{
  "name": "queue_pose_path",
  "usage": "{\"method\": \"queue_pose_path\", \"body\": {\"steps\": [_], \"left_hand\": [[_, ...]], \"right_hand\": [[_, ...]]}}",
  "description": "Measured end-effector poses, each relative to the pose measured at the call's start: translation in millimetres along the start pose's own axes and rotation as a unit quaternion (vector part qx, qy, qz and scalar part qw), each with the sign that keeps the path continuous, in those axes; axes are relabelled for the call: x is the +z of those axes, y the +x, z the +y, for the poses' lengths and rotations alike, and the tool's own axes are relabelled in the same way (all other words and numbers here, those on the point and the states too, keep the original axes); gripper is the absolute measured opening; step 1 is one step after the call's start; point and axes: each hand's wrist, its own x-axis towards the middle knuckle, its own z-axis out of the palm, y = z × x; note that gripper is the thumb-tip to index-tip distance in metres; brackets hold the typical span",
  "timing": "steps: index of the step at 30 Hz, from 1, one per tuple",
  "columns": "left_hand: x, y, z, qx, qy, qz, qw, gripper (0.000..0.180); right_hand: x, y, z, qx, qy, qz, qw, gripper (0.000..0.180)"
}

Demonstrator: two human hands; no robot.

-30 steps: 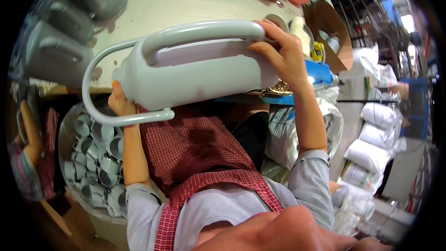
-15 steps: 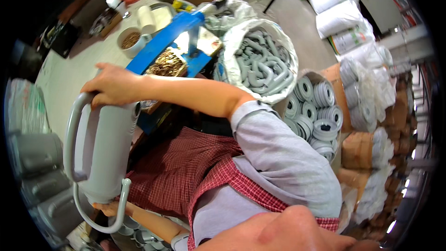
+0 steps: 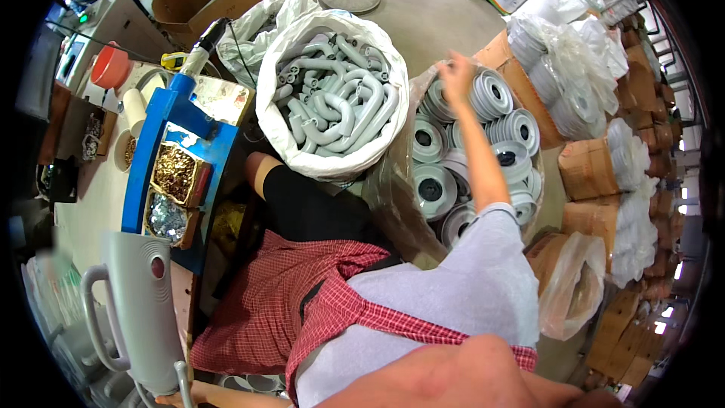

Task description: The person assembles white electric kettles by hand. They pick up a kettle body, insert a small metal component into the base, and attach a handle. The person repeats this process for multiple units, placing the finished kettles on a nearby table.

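A tall grey plastic jug body (image 3: 140, 306) with a loop handle and a red dot stands upright at the lower left. My left hand (image 3: 172, 399) is at its base on the picture's lower edge, mostly hidden, holding it. My right hand (image 3: 456, 74) is stretched out far ahead, fingers apart, resting on the grey round discs (image 3: 453, 155) stacked in a clear plastic bag. I wear a red checked apron over a grey shirt.
A white sack of grey curved handles (image 3: 332, 98) stands left of the discs. A blue tray (image 3: 147, 159) holds boxes of brass and silver screws. An orange cup (image 3: 111, 66) sits on the bench. Cardboard boxes (image 3: 593, 170) and bagged parts (image 3: 581, 45) crowd the right.
My right hand has let go of the jug body and reached out to the discs. The jug body now stands upright at the lower left, and my view has swung down and right.
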Motion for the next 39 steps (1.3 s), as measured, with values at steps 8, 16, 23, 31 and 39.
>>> {"method": "queue_pose_path", "body": {"steps": [8,16,23,31,39], "left_hand": [[-72,15,-29,-0.043,0.053,-0.016,0.998,0.029],[-155,-77,139,-0.340,-0.248,0.181,0.889,0.038],[-98,-156,150,-0.424,-0.315,0.100,0.843,0.039],[-109,-160,154,-0.471,-0.374,0.163,0.782,0.044],[-143,-153,143,-0.451,-0.379,0.239,0.772,0.046]], "right_hand": [[-98,18,257,0.046,-0.389,-0.210,0.896,0.072],[-128,67,105,0.086,0.020,-0.081,0.993,0.058],[-5,-178,-330,-0.252,0.460,-0.391,0.756,0.072],[3,-302,-469,-0.501,0.613,-0.360,0.494,0.072],[3,-331,-485,-0.484,0.636,-0.421,0.428,0.074]]}}
